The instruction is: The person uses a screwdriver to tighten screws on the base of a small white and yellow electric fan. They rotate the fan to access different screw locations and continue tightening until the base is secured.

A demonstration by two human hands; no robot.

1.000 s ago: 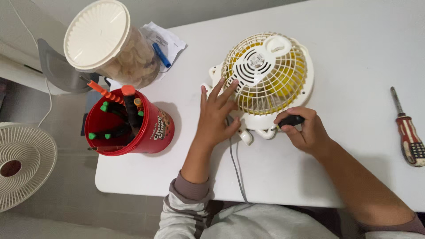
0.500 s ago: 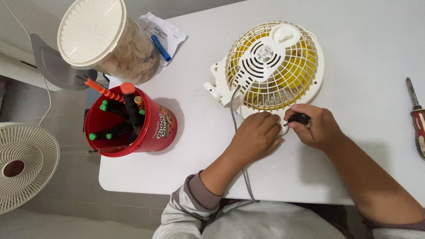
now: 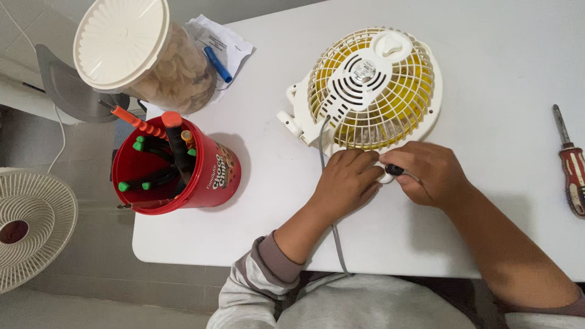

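Floor fan (image 3: 27, 228): far left, below table level. Lidded jar (image 3: 137, 52): far left on white table (image 3: 499, 55). Red bucket (image 3: 183, 167) of tools: near left. Small fan (image 3: 368, 88): grille-down at table centre, grey cord trailing near. Left hand (image 3: 347, 180): curled against fan's near edge. Right hand (image 3: 426, 173): pinching a black-handled tool (image 3: 394, 170) at a white fitting. Screwdriver (image 3: 570, 164): far right, untouched.

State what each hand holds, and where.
Right hand pinches a small black-handled tool by its handle; left hand steadies the cream-and-yellow plastic table fan at its lower rim.
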